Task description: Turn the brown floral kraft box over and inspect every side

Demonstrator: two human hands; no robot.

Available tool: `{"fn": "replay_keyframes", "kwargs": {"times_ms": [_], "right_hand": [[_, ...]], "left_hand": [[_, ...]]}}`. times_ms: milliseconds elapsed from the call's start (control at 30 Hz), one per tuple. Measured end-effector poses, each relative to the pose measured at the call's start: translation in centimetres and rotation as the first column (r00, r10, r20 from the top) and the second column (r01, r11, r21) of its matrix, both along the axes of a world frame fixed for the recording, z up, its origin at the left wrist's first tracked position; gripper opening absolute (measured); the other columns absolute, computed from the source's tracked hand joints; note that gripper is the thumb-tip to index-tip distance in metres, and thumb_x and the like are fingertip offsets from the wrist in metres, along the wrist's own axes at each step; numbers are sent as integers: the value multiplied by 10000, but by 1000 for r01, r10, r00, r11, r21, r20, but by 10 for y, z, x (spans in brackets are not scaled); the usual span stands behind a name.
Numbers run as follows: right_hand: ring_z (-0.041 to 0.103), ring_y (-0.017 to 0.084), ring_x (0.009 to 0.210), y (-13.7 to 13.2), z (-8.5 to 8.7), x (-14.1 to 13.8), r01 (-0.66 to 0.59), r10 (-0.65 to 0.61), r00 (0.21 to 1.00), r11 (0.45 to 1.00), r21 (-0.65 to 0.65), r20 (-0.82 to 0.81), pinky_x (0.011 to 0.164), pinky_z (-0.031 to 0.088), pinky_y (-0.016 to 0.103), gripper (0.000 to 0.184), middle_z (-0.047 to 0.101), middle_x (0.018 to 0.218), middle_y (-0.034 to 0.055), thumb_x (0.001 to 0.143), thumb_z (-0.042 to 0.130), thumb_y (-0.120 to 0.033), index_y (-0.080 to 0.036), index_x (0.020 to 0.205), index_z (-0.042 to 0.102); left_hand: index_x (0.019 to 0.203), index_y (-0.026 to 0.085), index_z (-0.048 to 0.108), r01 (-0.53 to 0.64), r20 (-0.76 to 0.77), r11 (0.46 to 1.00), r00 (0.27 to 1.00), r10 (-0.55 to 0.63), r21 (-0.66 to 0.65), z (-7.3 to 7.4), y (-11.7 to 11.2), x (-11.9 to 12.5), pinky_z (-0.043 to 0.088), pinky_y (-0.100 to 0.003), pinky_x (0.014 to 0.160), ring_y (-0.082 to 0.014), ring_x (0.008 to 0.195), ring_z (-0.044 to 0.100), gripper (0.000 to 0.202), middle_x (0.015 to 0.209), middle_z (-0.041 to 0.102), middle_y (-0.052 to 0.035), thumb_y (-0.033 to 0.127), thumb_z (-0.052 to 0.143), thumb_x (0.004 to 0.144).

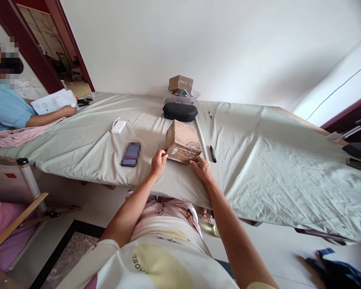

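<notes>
A small brown cardboard box [182, 140] with line drawings on it sits tilted on the cloth-covered table [258, 152], near its front edge. My left hand [158, 162] grips the box's near left corner with curled fingers. My right hand [202, 168] holds the near right corner from below, fingers against the box's underside. A black marker [213, 153] lies just right of the box.
A dark phone [131, 154] and a white flat case [118, 126] lie left of the box. A black oblong case [180, 111], a clear tub [183, 96] and a second cardboard box [180, 83] stand behind. Another person sits at the far left holding papers [52, 100].
</notes>
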State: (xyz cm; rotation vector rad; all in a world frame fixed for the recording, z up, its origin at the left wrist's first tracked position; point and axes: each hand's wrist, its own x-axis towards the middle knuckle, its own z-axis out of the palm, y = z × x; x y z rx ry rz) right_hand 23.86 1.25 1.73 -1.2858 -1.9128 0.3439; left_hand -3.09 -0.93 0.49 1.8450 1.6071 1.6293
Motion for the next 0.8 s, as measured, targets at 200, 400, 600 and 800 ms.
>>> {"fn": "replay_keyframes", "kwargs": {"times_ms": [200, 400, 600, 800], "right_hand": [[715, 295, 1066, -4, 5, -3, 82, -43, 972, 983, 161, -232, 870, 623, 457, 748, 688, 1375, 178, 943, 598, -640, -227, 1557, 490], [715, 264, 920, -6, 6, -5, 77, -56, 976, 993, 90, -211, 826, 623, 435, 501, 763, 1170, 127, 967, 548, -606, -238, 1285, 669], [716, 247, 839, -8, 3, -7, 20, -17, 980, 1000, 13, -198, 825, 612, 423, 484, 783, 1018, 83, 960, 552, -625, -243, 1245, 637], [706, 252, 801, -9, 5, -8, -30, 32, 995, 999, 22, -99, 829, 604, 428, 486, 772, 896, 58, 982, 519, -666, -261, 1220, 645]], "left_hand": [[1065, 248, 667, -4, -69, 990, 998, 14, 140, 2, -1, -2, 600, -373, 1017, -218, 1159, 704, 265, 1195, 741, -102, 380, 440, 1100], [1393, 212, 562, 42, 65, 990, 997, -51, 137, -1, -3, 3, 647, -364, 889, -233, 1138, 728, 448, 1373, 682, -175, 527, 484, 1084], [1174, 203, 679, 116, -113, 991, 986, -124, -74, 2, -5, 4, 616, -361, 909, -236, 998, 760, 302, 1071, 780, -107, 467, 602, 1051], [1006, 223, 695, 69, -267, 997, 961, -78, -43, 9, -7, 3, 579, -341, 966, -225, 1060, 724, 239, 1116, 767, -95, 301, 486, 1092]]}}
